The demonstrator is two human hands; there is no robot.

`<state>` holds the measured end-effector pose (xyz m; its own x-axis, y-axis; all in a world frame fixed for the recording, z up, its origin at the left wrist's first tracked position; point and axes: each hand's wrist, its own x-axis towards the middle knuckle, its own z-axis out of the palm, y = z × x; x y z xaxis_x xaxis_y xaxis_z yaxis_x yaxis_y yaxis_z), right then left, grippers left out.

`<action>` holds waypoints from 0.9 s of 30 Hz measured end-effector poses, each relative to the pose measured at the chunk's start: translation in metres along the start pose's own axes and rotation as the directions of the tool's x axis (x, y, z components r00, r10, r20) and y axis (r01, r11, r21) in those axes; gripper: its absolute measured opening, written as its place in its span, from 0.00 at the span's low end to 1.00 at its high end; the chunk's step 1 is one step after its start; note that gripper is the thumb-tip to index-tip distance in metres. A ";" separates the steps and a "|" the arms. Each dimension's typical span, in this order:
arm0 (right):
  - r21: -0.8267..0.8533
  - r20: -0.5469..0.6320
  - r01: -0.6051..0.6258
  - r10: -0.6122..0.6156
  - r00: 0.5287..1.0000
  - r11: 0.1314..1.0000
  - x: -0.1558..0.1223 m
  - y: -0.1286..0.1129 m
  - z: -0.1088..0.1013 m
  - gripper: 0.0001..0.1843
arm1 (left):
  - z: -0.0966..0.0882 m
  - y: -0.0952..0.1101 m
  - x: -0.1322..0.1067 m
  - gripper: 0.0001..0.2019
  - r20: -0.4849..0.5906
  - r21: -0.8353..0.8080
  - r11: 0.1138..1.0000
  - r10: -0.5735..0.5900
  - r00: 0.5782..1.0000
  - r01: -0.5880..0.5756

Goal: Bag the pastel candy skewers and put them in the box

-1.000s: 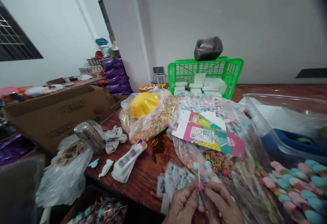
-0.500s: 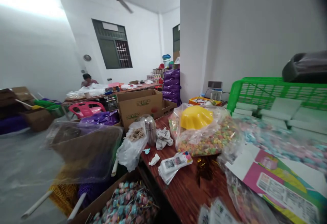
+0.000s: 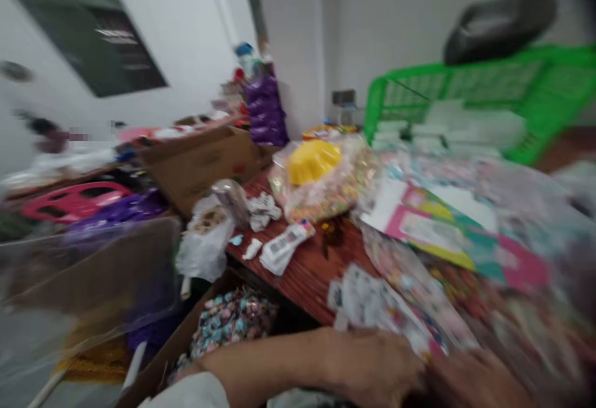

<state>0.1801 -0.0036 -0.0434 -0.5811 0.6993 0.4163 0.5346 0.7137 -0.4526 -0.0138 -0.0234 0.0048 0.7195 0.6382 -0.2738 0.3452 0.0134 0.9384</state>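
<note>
My left hand (image 3: 372,364) reaches in from the bottom, its forearm crossing over a carton of wrapped lollipops (image 3: 233,318). Close beside it, at the lower right, is my right hand (image 3: 479,380). Motion blurs both hands, and the fingers are turned down out of sight, so what they hold, if anything, cannot be made out. Just beyond them lies a spread of white printed packets (image 3: 372,299) on the red-brown table (image 3: 307,284). A colourful printed card sheet (image 3: 447,231) rests on clear bags of pastel candies (image 3: 503,187) to the right.
A yellow scalloped bowl (image 3: 314,161) sits on a bag of small candies (image 3: 321,206). Behind stands a green plastic crate (image 3: 379,107). To the left are a metal flask (image 3: 231,200), a cardboard box (image 3: 200,169), a clear lidlike sheet (image 3: 107,271) and a pink chair (image 3: 77,200).
The view has swung down and to the right, so the room's things shift left and up. My two hands have come into view at the bottom.
</note>
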 end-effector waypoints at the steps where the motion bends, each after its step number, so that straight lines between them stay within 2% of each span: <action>1: -0.012 0.045 -0.073 0.073 0.996 0.997 -0.014 -0.006 -0.003 0.11 | 0.006 -0.001 0.002 0.09 0.029 0.219 0.974 0.048 0.998 -0.053; 2: -0.024 0.096 -0.133 0.135 0.986 0.991 -0.023 -0.014 -0.006 0.14 | 0.009 -0.002 0.002 0.08 0.047 0.421 0.900 0.102 0.994 -0.112; 3: -0.035 0.183 -0.169 0.173 0.968 0.985 -0.026 -0.022 -0.010 0.16 | 0.009 -0.003 0.002 0.07 0.036 0.528 0.836 0.152 0.988 -0.147; 4: -0.063 0.202 -0.185 0.194 0.960 0.981 -0.026 -0.030 -0.014 0.17 | 0.007 -0.004 0.002 0.06 0.006 0.553 0.815 0.201 0.980 -0.171; 5: -0.125 0.124 -0.166 0.182 0.976 0.978 -0.024 -0.038 -0.018 0.16 | 0.004 -0.005 0.002 0.06 -0.030 0.495 0.850 0.226 0.974 -0.181; 6: -0.188 0.043 -0.108 0.118 0.992 0.976 -0.020 -0.044 -0.022 0.15 | 0.001 -0.006 0.001 0.07 -0.064 0.361 0.918 0.199 0.978 -0.163; 7: -0.229 0.012 -0.033 0.037 0.999 0.973 -0.016 -0.050 -0.026 0.15 | -0.002 -0.007 0.000 0.08 -0.070 0.174 0.979 0.122 0.990 -0.108; 8: -0.264 -0.023 0.050 -0.057 0.998 0.963 -0.013 -0.054 -0.030 0.16 | -0.005 -0.008 -0.001 0.08 -0.035 -0.034 0.999 0.018 0.999 -0.020; 10: -0.260 -0.027 0.217 -0.232 0.972 0.941 -0.010 -0.058 -0.033 0.18 | -0.010 -0.011 -0.003 0.09 0.121 -0.364 0.911 -0.158 0.980 0.192; 12: -0.212 -0.014 0.334 -0.345 0.939 0.918 -0.008 -0.056 -0.031 0.16 | -0.014 -0.015 -0.008 0.11 0.259 -0.488 0.812 -0.215 0.942 0.319; 13: -0.180 -0.006 0.354 -0.361 0.933 0.918 -0.005 -0.054 -0.027 0.16 | -0.016 -0.016 -0.011 0.12 0.275 -0.491 0.808 -0.210 0.938 0.325; 14: -0.146 0.008 0.340 -0.342 0.940 0.929 -0.002 -0.052 -0.022 0.16 | -0.018 -0.018 -0.015 0.14 0.242 -0.456 0.841 -0.196 0.950 0.290; 15: -0.113 0.017 0.299 -0.299 0.954 0.948 0.003 -0.051 -0.017 0.17 | -0.019 -0.020 -0.020 0.14 0.164 -0.370 0.902 -0.170 0.972 0.220; 17: -0.047 0.083 0.155 -0.151 0.985 0.987 0.019 -0.049 -0.004 0.18 | -0.021 -0.024 -0.030 0.11 -0.083 -0.031 0.999 -0.032 0.996 0.030; 19: 0.016 0.245 0.007 -0.010 0.969 1.000 0.041 -0.046 0.007 0.18 | -0.023 -0.030 -0.041 0.10 -0.275 0.354 0.934 0.164 0.947 -0.059; 20: 0.047 0.345 -0.053 0.033 0.938 0.998 0.055 -0.043 0.013 0.18 | -0.025 -0.034 -0.047 0.10 -0.330 0.467 0.883 0.229 0.916 -0.053; 21: 0.064 0.431 -0.103 0.066 0.900 0.993 0.069 -0.039 0.017 0.17 | -0.027 -0.039 -0.052 0.11 -0.385 0.514 0.857 0.263 0.884 -0.031; 22: 0.078 0.489 -0.143 0.087 0.868 0.987 0.084 -0.034 0.021 0.17 | -0.031 -0.044 -0.058 0.12 -0.448 0.509 0.861 0.272 0.852 -0.007; 23: 0.062 0.496 -0.171 0.118 0.860 0.983 0.100 -0.029 0.025 0.16 | -0.035 -0.049 -0.065 0.13 -0.519 0.462 0.887 0.258 0.815 0.013; 24: 0.003 0.452 -0.183 0.162 0.877 0.983 0.114 -0.024 0.028 0.15 | -0.040 -0.054 -0.071 0.15 -0.593 0.382 0.924 0.225 0.773 0.023; 25: -0.046 0.415 -0.196 0.197 0.888 0.980 0.127 -0.019 0.032 0.13 | -0.045 -0.060 -0.077 0.16 -0.663 0.273 0.962 0.170 0.729 0.024; 27: -0.150 0.348 -0.203 0.244 0.905 0.968 0.148 -0.014 0.041 0.12 | -0.053 -0.070 -0.088 0.15 -0.765 -0.029 1.000 -0.020 0.643 -0.004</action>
<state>0.0613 0.0880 -0.0081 -0.6092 0.7930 -0.0073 0.7271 0.5549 -0.4044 -0.1333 -0.0393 -0.0251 -0.0054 0.9994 -0.0336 0.3249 0.0336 0.9452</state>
